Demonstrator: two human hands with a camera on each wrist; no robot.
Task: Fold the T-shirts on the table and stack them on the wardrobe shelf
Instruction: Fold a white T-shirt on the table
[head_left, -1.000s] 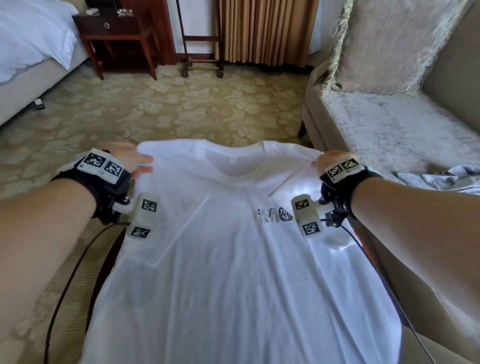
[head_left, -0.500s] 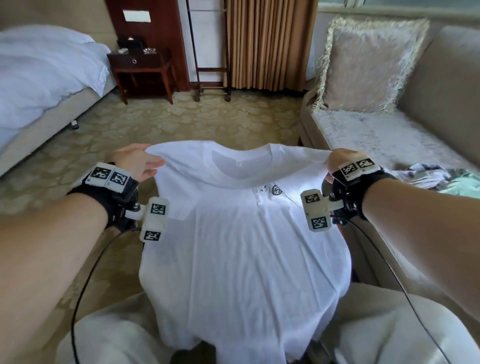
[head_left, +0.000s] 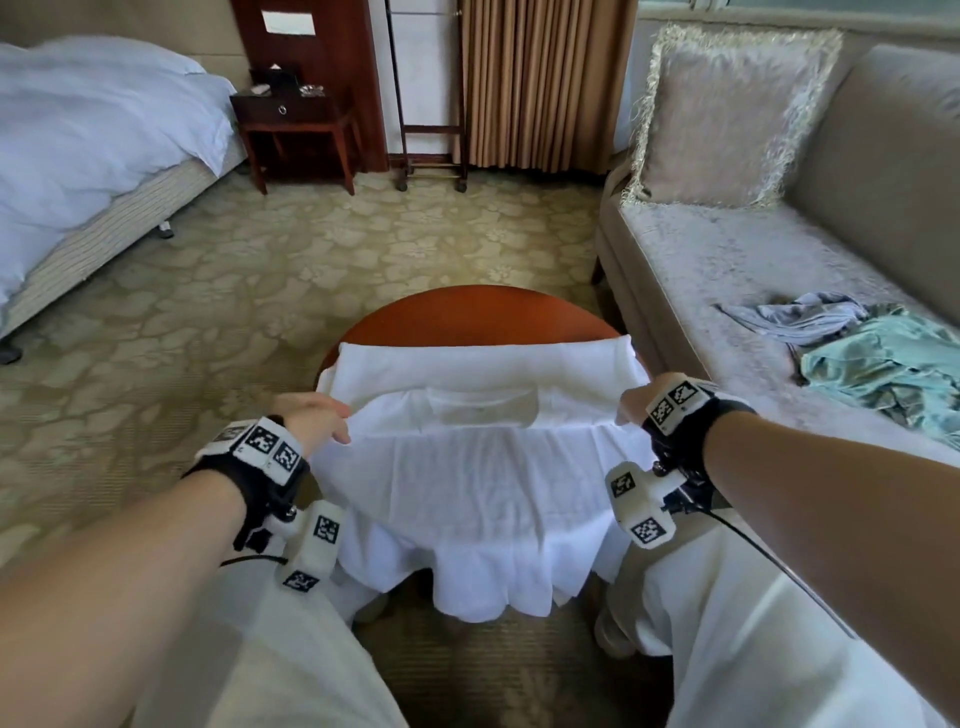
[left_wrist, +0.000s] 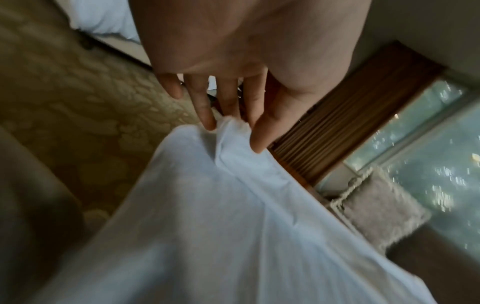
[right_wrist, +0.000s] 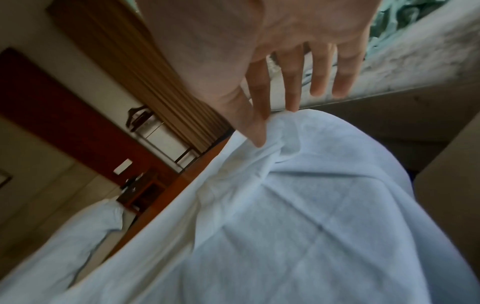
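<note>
Handling first: white T-shirt (head_left: 483, 467) is thin, limp cotton, light, no stiffness of its own. It sags between any two holds and its near hem hangs in loose waves off the near edge of the round wooden table (head_left: 467, 312). Best taken at the shoulder corners, as now, or along a fold edge so layers stay together.

Left hand (head_left: 311, 421) pinches the shirt's left shoulder between thumb and fingers; the left wrist view shows fabric bunched at the fingertips (left_wrist: 207, 123), other fingers extended. Right hand (head_left: 636, 402) pinches the right shoulder the same way, thumb pressing a gather of cloth. Both grips are light pinches, not fists.

Shirt lies on the table, collar end doubled back toward the near side over a far band of white cloth. More garments, pale blue and teal (head_left: 883, 358), lie crumpled on the sofa (head_left: 701, 249) at right.

Against half a second earlier: shirt then hung stretched out, collar far, hiding the table; now the collar edge is drawn near and the far table top shows.
</note>
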